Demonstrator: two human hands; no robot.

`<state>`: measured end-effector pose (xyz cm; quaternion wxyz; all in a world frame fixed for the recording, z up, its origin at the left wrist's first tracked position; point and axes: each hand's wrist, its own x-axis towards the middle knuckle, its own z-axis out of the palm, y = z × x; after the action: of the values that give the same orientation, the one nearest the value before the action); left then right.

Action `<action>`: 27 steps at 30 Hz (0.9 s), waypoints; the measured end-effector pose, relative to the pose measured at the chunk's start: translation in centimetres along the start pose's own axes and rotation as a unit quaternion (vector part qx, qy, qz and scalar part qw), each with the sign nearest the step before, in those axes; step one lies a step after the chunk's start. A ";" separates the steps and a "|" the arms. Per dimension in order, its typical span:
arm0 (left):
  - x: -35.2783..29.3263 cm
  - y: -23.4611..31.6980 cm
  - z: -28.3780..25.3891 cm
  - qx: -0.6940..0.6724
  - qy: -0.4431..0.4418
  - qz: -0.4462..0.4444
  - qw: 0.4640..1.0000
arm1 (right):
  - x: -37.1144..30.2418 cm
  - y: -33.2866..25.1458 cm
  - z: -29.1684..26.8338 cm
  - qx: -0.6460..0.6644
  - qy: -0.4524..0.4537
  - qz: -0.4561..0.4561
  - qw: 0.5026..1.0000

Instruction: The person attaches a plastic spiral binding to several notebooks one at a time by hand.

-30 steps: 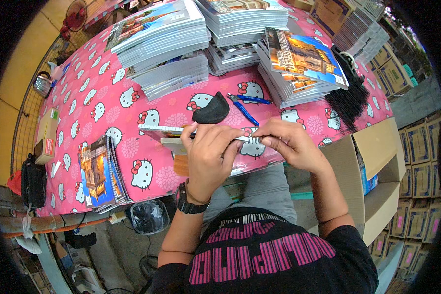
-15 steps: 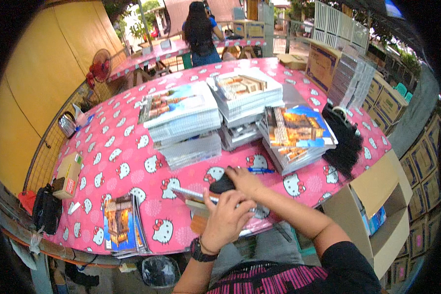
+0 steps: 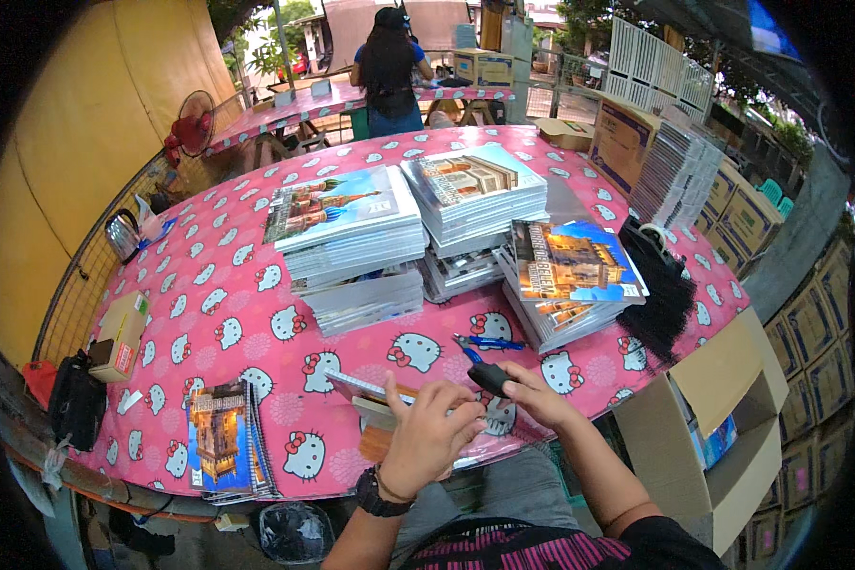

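Observation:
My right hand (image 3: pixel 541 394) grips a tool with a thick black handle (image 3: pixel 490 379) and a blue neck, its tip pointing away from me over the table. Fingers bent, my left hand (image 3: pixel 435 426) holds a partly hidden spiral-bound notebook (image 3: pixel 378 388) at the near table edge. Much of its cover is behind my hands. A blue pen (image 3: pixel 496 343) lies just beyond the tool's tip. Off to the left, several spiral-bound notebooks with a lit-tower cover (image 3: pixel 220 442) lie in a small pile.
Tall stacks of printed booklets (image 3: pixel 351 233) fill the table's middle, with another stack (image 3: pixel 579 266) beside a black stringy bundle (image 3: pixel 663 294). At right stands an open carton (image 3: pixel 746 475). A small box (image 3: pixel 122 332) and black bag (image 3: pixel 76 404) sit left. A person (image 3: pixel 389 76) stands beyond.
My right hand has drawn back toward me and to the right, lifting the black-handled tool off the table. My left hand stays at the notebook. The view has shifted slightly.

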<state>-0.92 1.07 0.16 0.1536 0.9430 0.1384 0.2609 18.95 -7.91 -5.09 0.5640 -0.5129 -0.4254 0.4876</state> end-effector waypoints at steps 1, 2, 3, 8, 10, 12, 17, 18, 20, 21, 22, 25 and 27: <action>-0.3 -0.3 0.0 0.007 -0.031 -0.008 0.999 | -0.7 -0.1 -0.3 0.028 -0.016 0.009 0.999; -0.5 -0.2 0.2 0.002 -0.004 -0.005 1.000 | -1.4 0.0 -0.9 0.002 -0.013 0.007 1.000; -0.2 -0.1 0.2 -0.002 0.024 -0.002 1.000 | -1.7 -0.2 -1.6 -0.024 -0.012 0.005 1.000; -0.7 -1.3 0.0 -0.030 0.102 -0.084 0.991 | -4.3 -5.1 -1.0 -0.073 -0.084 -0.130 0.985; -1.1 -2.0 0.4 -0.014 0.115 -0.074 0.991 | -2.9 -4.3 -0.7 -0.198 -0.064 -0.066 0.976; -0.9 -2.0 0.1 -0.009 0.134 -0.057 0.989 | -1.6 -4.7 -1.4 -0.275 0.031 -0.014 0.961; -1.0 -2.1 0.2 -0.017 0.134 -0.055 0.989 | -0.9 -5.4 -1.0 -0.148 -0.106 -0.039 0.982; -1.0 -2.1 0.1 -0.019 0.129 -0.050 0.990 | -0.9 -5.2 -0.8 -0.165 -0.097 -0.032 0.981; -1.1 -1.9 0.2 -0.037 0.143 -0.057 0.987 | -0.3 -4.9 -0.8 -0.197 -0.085 -0.024 0.976; -1.2 -1.9 0.2 -0.041 0.147 -0.058 0.987 | -0.3 -4.5 -0.8 -0.067 -0.121 -0.078 0.987; -1.3 -2.0 0.2 -0.045 0.151 -0.059 0.986 | -0.2 -4.5 -0.7 0.014 -0.175 -0.102 0.979; -1.1 -2.0 0.4 -0.032 0.154 -0.050 0.986 | 0.9 -4.2 -0.4 -0.318 -0.062 0.022 0.946; -1.3 -1.9 0.1 -0.043 0.156 -0.056 0.985 | 0.6 -4.5 -0.5 -0.129 -0.079 -0.041 0.988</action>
<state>-2.31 2.35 -1.24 0.1845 0.8740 0.2016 0.4017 20.02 -7.38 -0.72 0.4774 -0.5232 -0.5487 0.4442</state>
